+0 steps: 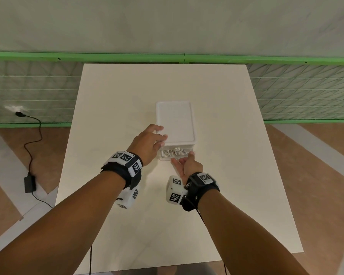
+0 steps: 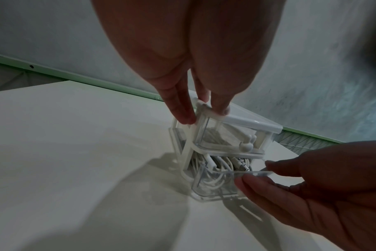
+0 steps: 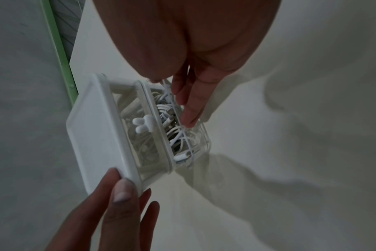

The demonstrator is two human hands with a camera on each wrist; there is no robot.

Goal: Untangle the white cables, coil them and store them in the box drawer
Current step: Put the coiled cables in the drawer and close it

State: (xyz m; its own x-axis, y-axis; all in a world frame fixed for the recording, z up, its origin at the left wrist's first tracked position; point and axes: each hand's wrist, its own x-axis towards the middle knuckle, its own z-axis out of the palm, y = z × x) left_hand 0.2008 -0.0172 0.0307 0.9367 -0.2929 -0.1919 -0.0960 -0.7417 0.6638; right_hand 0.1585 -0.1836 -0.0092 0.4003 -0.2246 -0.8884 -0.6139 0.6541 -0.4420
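Note:
A white box (image 1: 175, 120) stands mid-table, its lid (image 2: 247, 122) (image 3: 92, 132) flat on top. Its clear lower drawer (image 1: 163, 158) (image 2: 213, 190) (image 3: 202, 141) sticks out a little toward me, filled with coiled white cables (image 1: 171, 152) (image 2: 217, 164) (image 3: 172, 110). My left hand (image 1: 153, 139) (image 2: 195, 108) (image 3: 122, 200) holds the box's near-left corner, fingers on the lid and side. My right hand (image 1: 184, 158) (image 2: 258, 171) (image 3: 182, 101) pinches the drawer's front wall, thumb over the rim and fingers along the outside.
A white mouse-shaped knob (image 3: 142, 124) (image 2: 246, 146) sits on the clear compartment above the drawer. The white table (image 1: 236, 175) is bare around the box. A black power adapter (image 1: 30, 183) with its cord lies on the floor to the left. A green-framed mesh fence (image 1: 167, 58) runs behind the table.

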